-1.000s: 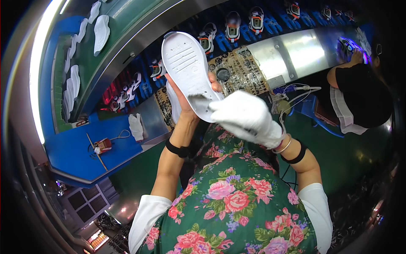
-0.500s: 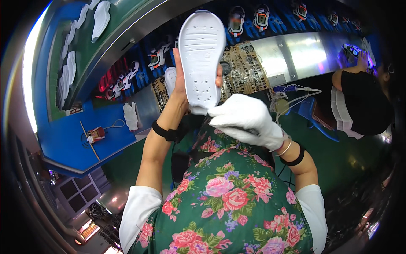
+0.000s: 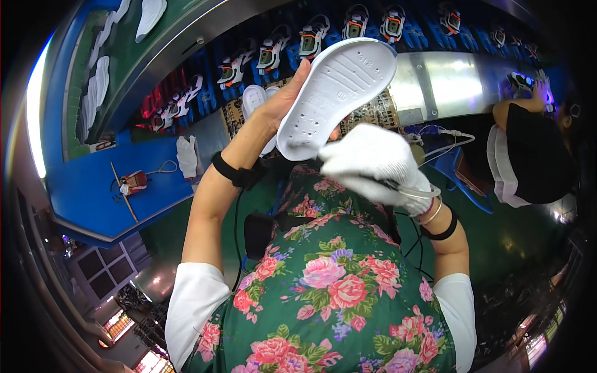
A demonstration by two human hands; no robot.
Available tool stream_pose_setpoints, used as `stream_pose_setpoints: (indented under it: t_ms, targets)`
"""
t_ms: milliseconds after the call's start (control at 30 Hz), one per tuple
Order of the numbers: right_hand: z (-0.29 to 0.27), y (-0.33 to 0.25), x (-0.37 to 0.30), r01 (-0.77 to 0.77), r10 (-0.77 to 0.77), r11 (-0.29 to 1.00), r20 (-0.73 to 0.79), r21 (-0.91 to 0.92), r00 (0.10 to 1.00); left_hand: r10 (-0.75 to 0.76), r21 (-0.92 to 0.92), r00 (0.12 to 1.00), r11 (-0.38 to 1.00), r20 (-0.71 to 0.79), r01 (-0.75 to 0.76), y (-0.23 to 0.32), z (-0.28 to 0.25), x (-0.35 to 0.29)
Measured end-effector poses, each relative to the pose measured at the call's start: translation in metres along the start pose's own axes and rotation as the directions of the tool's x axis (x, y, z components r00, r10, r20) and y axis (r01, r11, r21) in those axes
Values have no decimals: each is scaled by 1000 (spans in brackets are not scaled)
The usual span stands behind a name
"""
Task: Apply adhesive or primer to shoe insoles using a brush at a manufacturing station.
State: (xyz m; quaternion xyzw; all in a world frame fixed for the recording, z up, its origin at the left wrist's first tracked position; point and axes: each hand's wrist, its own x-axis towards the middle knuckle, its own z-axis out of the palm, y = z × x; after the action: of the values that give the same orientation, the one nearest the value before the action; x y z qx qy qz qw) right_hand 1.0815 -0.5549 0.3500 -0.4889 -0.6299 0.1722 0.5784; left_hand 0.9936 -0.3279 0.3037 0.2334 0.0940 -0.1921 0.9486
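A white shoe sole [image 3: 336, 93] is tilted in my bare left hand [image 3: 287, 102], its wide end up to the right. My fingers wrap round its edges; fingertips show at its far right side. My right hand [image 3: 376, 163], in a white knit glove, is at the sole's narrow lower end, fingers closed in a pinch. A thin dark thing shows at the glove's palm, too blurred to name. Whether the glove touches the sole I cannot tell. More white soles [image 3: 254, 99] lie just behind my left wrist.
Strapped shoes [image 3: 311, 38] on blue holders line the far side. White soles [image 3: 99, 81] stand on a green belt at left. A blue table [image 3: 93, 193] bears a white glove [image 3: 186, 155] and a small red box [image 3: 134, 182]. At right, another person [image 3: 528, 149] works.
The sole has turned clockwise, its wide end swinging right. My right hand has shifted slightly right, staying by the narrow end. The shoes at the far side sit in different places.
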Motion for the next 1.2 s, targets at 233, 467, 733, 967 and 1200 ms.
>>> stream_pose_setpoints:
  t_ms: [233,467,733,967,1200]
  targets:
    - [-7,-4,-12,-373,405,897,-100,238,909,134,69,990,989,-47,-130,-13,3,3]
    - [-15,6,-11,-284,236,957,-411,-58,881,390,1,831,905,-396,-424,-79,1,-11]
    - [-6,-5,-17,-242,203,966,-312,-91,928,189,-384,982,905,-23,-183,-80,-19,-41]
    - [-9,-14,-18,-274,199,956,-447,-109,872,375,-577,925,744,-58,-337,-79,33,-28]
    - [-25,-22,1,-214,53,933,-476,-290,878,278,-588,959,766,-63,-261,-90,42,-10]
